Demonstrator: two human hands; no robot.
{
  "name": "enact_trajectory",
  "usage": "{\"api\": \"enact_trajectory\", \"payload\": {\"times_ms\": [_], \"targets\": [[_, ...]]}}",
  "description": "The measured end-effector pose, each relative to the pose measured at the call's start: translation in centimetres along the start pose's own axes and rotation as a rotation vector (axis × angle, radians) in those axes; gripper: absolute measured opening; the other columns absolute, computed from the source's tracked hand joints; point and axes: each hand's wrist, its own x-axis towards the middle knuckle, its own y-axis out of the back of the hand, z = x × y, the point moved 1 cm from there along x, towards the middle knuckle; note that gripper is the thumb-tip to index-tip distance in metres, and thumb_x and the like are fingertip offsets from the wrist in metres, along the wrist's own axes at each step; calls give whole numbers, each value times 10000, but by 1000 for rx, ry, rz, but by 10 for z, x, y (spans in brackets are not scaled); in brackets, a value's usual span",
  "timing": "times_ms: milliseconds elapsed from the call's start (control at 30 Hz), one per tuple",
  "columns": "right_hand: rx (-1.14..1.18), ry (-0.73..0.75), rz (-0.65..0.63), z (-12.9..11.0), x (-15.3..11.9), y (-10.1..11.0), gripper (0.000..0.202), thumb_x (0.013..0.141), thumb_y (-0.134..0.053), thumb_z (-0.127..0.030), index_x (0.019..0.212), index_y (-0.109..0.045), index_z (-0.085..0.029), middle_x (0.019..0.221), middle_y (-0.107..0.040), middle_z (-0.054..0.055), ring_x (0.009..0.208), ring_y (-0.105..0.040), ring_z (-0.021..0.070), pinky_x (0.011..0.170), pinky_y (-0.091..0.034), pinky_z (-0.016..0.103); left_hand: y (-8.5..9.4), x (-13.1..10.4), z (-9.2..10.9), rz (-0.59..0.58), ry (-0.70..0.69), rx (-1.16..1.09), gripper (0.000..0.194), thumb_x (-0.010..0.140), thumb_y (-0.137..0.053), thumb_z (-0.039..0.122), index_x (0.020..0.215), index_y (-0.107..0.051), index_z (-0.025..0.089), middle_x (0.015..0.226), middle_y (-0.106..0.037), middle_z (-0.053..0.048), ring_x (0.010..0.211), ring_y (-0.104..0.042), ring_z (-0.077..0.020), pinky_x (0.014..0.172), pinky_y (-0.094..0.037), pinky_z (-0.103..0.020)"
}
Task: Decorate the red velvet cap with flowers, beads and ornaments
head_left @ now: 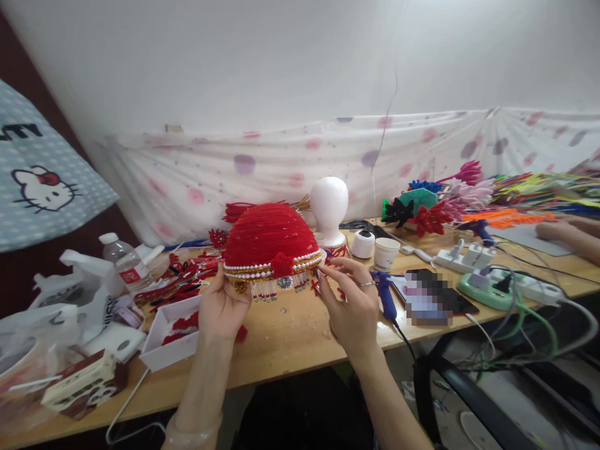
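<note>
Above the table I hold up a domed red hat with white bead strings, gold trim and short bead tassels along its rim. A small red flower sits at the front of the band. My left hand grips the hat's left rim from below, the thumb at its side. At the right rim, my right hand pinches the edge by the tassels; what exactly lies between its fingertips is too small to tell. Behind the hat stands a white foam head.
To the right are a blue glue gun, a paper cup, a phone and power strips with cables. A white box of red pieces and a bottle stand left. Another person's hand rests at far right.
</note>
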Motion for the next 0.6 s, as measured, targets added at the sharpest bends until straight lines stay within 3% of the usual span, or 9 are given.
{"api": "enact_trajectory", "payload": {"times_ms": [333,600], "targets": [[-5,-87,45,3,-2,-2,47,872,-645,-188,916,-650,-202,1066,-592,98,1004,-605,239,816,-540,412,0,-1,-2,27,-6,18,448,1040,-256,283,1357,-561,196,984,-782,-101,755,-766,-199,669,-626,-293],[-6,-34,-5,3,-2,0,100,870,-623,-123,916,-693,-178,1155,-588,125,937,-604,209,806,-536,392,1,-2,-1,28,-10,22,451,1032,-254,199,1371,-552,220,1042,-771,-96,764,-765,-186,702,-618,-281]]}}
